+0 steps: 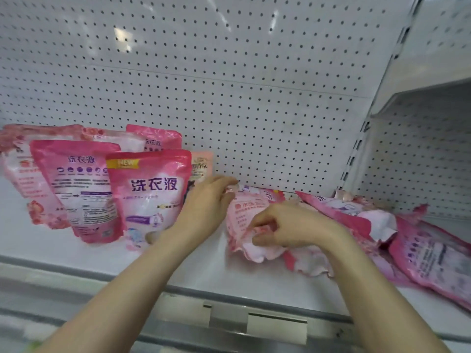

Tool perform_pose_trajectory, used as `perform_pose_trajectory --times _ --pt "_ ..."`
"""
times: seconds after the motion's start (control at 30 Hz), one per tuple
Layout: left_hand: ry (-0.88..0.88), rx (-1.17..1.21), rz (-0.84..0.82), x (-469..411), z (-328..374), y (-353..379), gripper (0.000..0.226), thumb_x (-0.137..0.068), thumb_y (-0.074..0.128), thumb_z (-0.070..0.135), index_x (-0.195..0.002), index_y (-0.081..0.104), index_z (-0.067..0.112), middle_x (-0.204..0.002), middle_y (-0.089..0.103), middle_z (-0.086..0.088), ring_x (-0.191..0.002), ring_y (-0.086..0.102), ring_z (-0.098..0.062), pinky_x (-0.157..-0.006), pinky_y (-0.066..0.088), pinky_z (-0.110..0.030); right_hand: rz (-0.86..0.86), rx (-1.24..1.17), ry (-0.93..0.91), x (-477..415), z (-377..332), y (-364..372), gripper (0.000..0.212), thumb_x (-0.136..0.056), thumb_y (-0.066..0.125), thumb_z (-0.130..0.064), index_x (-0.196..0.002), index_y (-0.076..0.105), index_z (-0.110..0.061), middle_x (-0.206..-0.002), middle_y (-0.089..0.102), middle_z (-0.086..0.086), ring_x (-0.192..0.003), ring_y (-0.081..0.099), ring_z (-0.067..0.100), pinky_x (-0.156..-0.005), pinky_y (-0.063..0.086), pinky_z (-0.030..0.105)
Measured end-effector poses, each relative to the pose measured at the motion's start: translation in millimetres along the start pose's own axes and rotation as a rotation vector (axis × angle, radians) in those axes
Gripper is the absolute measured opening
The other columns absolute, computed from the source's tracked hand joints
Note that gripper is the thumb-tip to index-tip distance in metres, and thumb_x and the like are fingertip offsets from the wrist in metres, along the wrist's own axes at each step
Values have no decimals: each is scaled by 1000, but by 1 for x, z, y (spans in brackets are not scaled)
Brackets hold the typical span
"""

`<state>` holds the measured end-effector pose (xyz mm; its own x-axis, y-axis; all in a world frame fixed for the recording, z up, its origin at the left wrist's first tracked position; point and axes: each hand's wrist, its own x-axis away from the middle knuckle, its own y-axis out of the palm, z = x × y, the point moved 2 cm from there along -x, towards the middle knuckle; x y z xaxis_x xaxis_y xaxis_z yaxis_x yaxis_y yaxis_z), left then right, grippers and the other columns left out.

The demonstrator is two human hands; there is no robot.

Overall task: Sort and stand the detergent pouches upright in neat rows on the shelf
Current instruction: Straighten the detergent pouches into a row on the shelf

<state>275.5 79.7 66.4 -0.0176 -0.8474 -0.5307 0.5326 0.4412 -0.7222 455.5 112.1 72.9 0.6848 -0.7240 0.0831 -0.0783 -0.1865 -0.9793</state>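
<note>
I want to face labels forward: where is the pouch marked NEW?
In the head view the NEW pouch stands upright left of centre, at the front of the standing group, just left of the left hand.

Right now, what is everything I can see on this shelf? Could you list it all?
Standing pouches: about five, pink, upright in a cluster at the left of the shelf.
Small pouch: one, pale peach, upright behind that cluster against the back panel.
Held pouch: one, pink, lying flat mid-shelf, gripped at both ends.
Fallen pouches: several, pink, heaped lying down at the right; exact count unclear.
Shelf: one, white, bears all the pouches.
Pegboard back panel: white with dark holes, behind the shelf.
Left hand: fingers on the held pouch's far end.
Right hand: fingers pinching its near end.
</note>
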Motion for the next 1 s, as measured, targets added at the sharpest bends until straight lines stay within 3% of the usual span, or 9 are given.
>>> perform_pose_trajectory --times 0.07,0.17,0.27,0.37,0.43,0.63,0.73,0.8,1.0 --pt "-159 -48 -208 -8 -4 30 41 -98 52 27 -137 52 17 -123 63 -11 -111 59 -27 -91 45 -33 -148 -59 10 17 5 5 41 -76 75 -50 -114 70 -36 -96 72 -13 -84 61 -3 -80 51 25" --pt "-261 -222 -323 -15 -11 60 52 -96 52 40 -141 44 17 -129 57 -15 -120 51 -32 -97 39 -36 -247 -180 -27 29 8 12 55 -72 74 -63 -124 63 -45 -125 64 -26 -116 57 -4 -104 46 27" --pt "-256 -411 -392 -23 -15 75 60 -95 48 50 -136 43 7 -131 53 -18 -121 46 -37 -101 37 -43 -76 -392 -77 23 14 8 29 -87 67 -50 -114 72 -38 -113 73 -17 -105 68 6 -98 53 34" --pt "-274 -400 -467 -29 -22 73 54 -92 49 58 -111 57 7 -109 62 -12 -97 60 -29 -83 50 -38 332 -501 131 9 48 -9 19 -95 64 -29 -110 74 -33 -105 76 -12 -96 71 14 -95 54 38" --pt "-304 -347 -542 -29 -28 68 53 -88 53 61 -96 61 10 -94 64 -6 -84 63 -22 -74 54 -34 424 -371 303 -10 73 -20 26 -98 57 -17 -119 71 -21 -117 73 -1 -108 67 19 -102 49 35" --pt "-283 -253 -500 -14 -33 53 29 -86 63 46 -96 67 19 -90 63 1 -76 63 -15 -62 52 -27 59 -82 569 -93 97 -9 32 -99 49 -21 -120 61 -2 -115 65 15 -103 62 28 -80 45 29" --pt "-283 -216 -434 -4 -34 47 13 -87 63 36 -92 62 24 -91 61 4 -79 62 -13 -70 55 -30 -99 -27 588 -117 103 10 49 -102 44 -40 -132 56 -3 -128 60 14 -113 59 29 -87 44 32" --pt "-305 -177 -415 3 -33 44 13 -89 62 30 -81 52 30 -88 62 8 -78 64 -11 -72 58 -31 -107 -20 604 -128 107 17 52 -101 43 -44 -132 56 -4 -132 59 14 -115 59 29 -89 44 33" --pt "-292 -124 -261 8 -25 34 16 -89 63 25 -84 51 17 -89 67 2 -79 66 -16 -73 57 -35 27 -100 736 -139 123 12 31 -87 72 -35 -95 58 -8 -94 61 5 -86 60 23 -76 50 31"
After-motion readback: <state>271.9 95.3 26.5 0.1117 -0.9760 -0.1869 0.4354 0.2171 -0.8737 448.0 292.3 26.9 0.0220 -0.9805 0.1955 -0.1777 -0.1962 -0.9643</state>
